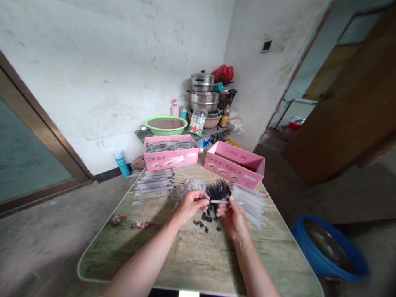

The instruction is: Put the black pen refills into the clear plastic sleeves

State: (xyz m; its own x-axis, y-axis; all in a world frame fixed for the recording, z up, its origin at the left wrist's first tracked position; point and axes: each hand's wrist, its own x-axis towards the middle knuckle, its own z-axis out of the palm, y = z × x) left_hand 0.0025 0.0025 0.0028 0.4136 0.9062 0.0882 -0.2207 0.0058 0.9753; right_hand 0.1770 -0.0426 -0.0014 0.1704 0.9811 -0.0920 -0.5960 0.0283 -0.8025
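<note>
My left hand (192, 203) pinches the left end of a slim pale pen-like tube (219, 201), which lies level above the table. Around its right part are the closed fingers of my right hand (235, 218). Just beyond the hands is a dense heap of thin black pieces (218, 189), beside a pile of small whitish pieces (192, 185). Small black caps (206, 225) lie scattered below the tube. Long translucent tubes (252, 206) are spread to the right of my right hand. At the left, slim grey-white sticks (154, 181) lie in a stack.
A pink box (171, 160) full of similar sticks stands at the table's back left; another pink box (233, 170) stands back right. Behind them are a green basin (166, 131) and stacked steel pots (204, 99). A blue tub (328, 247) sits right of the table (198, 260).
</note>
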